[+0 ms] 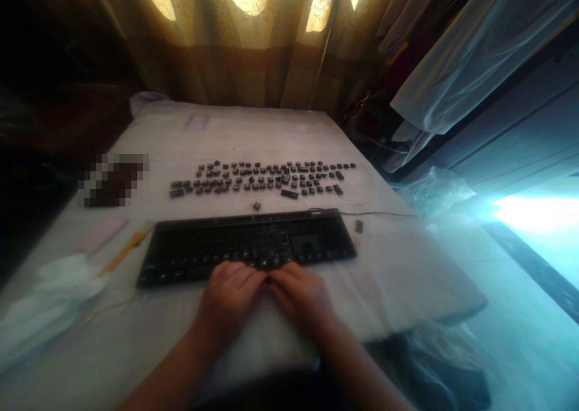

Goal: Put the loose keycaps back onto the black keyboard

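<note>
A black keyboard [212, 236] with many of its keycaps off lies across the table. Both hands meet at its front edge. My left hand [233, 296] has its fingers curled, the tips together beside those of the other hand. My right hand [301, 296] is closed the same way, fingertips touching the left ones. Something small and dark shows between the fingertips, too small to name. Loose black keycaps [286, 178] lie in rows behind the keyboard. One single keycap [257, 206] sits nearer to it, and another dark piece [359, 226] is at its right.
On the table's left are a yellow tool [122, 254], a pink block [103, 233], a crumpled white cloth [54, 296] and a blurred-out item [115, 181]. A cable [380, 213] runs right from the keyboard. Curtains [271, 67] hang behind the white-covered table [266, 133].
</note>
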{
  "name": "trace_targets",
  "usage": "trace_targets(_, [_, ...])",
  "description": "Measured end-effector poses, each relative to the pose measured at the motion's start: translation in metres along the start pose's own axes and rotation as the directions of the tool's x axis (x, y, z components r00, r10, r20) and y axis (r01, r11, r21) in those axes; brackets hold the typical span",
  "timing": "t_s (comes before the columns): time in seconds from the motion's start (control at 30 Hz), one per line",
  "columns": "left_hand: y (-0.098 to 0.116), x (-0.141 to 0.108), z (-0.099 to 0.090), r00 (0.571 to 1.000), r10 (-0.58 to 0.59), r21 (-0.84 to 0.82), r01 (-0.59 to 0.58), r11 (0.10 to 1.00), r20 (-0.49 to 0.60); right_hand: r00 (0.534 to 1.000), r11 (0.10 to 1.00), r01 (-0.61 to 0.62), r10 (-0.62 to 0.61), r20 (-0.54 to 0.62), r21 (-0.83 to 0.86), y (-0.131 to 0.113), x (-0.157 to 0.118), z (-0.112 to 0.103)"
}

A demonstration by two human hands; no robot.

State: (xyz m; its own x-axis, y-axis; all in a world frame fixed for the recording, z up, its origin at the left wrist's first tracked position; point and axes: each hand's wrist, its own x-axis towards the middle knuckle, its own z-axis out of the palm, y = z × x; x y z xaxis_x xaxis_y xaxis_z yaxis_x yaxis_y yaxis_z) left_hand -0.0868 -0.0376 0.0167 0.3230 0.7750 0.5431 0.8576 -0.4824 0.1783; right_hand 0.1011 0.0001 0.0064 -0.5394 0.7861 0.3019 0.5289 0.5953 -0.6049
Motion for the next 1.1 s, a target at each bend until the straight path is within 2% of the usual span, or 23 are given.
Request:
trace_targets(0.4, [0.001, 0.008, -0.006, 0.993, -0.046, -0.14, 0.031, 0.99, -0.107, 0.997, 0.944, 0.01, 0.018, -0.081, 0.331, 0.002, 0.0, -0.007])
trace_targets(0.67, [0.0, 0.009, -0.005, 0.987, -0.044, -0.204, 0.012, 0.979, -0.152, 0.995, 0.937, 0.024, 0.011, -0.099, 0.348, 0.001, 0.001, -0.01])
trace_targets(0.93, [0.0, 0.008, -0.005, 0.991, -0.046, -0.217, 0.017, 0.976, -0.13, 0.99, 0.927, 0.049, 0.003, -0.138, 0.373, -0.002, 0.002, -0.01])
trace_targets(1.1, [-0.001, 0.005, -0.001, 0.99, -0.049, -0.222, 0.019, 0.975, -0.129, 0.994, 0.888, -0.072, 0.103, -0.044, 0.455, -0.001, 0.003, -0.013])
